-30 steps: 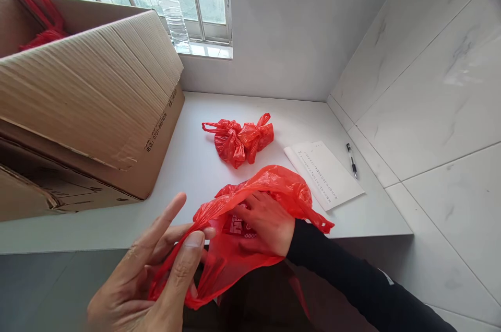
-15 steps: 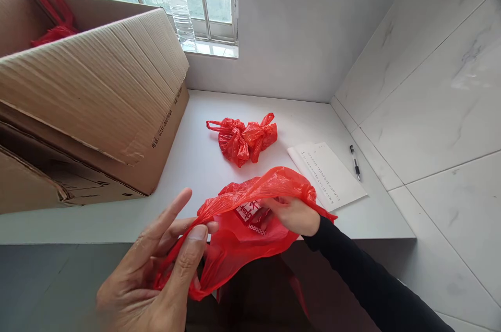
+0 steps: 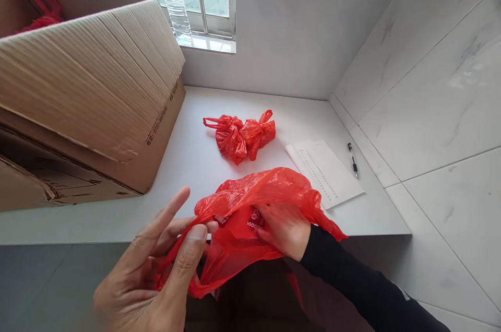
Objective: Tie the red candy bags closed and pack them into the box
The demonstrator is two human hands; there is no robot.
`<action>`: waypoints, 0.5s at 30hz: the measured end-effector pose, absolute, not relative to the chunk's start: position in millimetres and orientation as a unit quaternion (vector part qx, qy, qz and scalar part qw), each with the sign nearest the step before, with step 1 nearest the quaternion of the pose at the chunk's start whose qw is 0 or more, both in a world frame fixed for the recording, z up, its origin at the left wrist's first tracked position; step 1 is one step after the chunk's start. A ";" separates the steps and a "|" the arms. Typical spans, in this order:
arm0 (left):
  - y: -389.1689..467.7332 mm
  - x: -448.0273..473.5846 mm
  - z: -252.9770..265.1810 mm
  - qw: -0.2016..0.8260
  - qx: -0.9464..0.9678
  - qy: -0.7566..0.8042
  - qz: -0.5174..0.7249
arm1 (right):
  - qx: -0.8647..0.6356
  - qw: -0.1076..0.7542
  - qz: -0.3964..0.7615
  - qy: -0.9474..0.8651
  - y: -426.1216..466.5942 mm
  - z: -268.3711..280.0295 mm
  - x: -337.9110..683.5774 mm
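My left hand (image 3: pixel 164 264) pinches the rim of an open red plastic bag (image 3: pixel 242 253) between thumb and fingers, with the index finger pointing up. From the right, my right hand (image 3: pixel 284 225) reaches inside the bag's mouth. Its fingers are closed around the edge of a small dark red packet (image 3: pixel 255 218) with white print and dots; the fingertips are partly hidden. To the left of it in the bag, a bit of another printed packet (image 3: pixel 222 220) shows. The bag hangs over the front edge of the white table.
Two knotted red bags (image 3: pixel 242 136) lie mid-table. At right are a notebook with writing (image 3: pixel 326 173) and a pen (image 3: pixel 353 161). A large cardboard box (image 3: pixel 102 86) holding a red bag (image 3: pixel 41 19) stands at left. A clear bottle (image 3: pixel 174 3) is on the windowsill.
My right hand has moved slightly left and deeper into the bag with the packet, which now shows a different part. The left hand keeps its hold. The view has shifted a little.
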State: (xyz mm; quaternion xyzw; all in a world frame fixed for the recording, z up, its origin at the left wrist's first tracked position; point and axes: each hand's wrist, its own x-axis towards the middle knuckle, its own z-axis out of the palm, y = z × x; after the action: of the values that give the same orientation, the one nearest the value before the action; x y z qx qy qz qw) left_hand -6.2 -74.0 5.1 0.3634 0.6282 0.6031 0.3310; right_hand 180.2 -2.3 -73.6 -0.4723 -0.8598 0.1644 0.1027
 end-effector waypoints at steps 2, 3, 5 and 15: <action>-73.2 -5.3 3.4 0.329 0.365 0.619 0.612 | -0.491 0.099 0.163 -0.850 -3.9 -73.9 179.8; -72.9 -5.0 2.9 0.325 0.365 0.617 0.616 | -0.506 0.102 0.169 -0.840 -3.7 -72.2 180.2; -72.8 -4.8 3.1 0.323 0.362 0.622 0.615 | -0.533 0.114 0.179 -0.819 -2.8 -65.6 183.1; -77.7 -4.7 9.1 0.352 0.347 0.639 0.589 | -0.508 0.194 0.303 -0.782 1.1 -58.7 196.6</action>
State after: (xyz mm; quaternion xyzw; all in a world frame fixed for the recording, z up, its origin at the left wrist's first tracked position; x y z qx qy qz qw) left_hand -4.7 -77.7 9.1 0.3470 0.6389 0.5892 0.3525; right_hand 196.6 1.1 -58.7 -0.5080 -0.7824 0.3035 0.1942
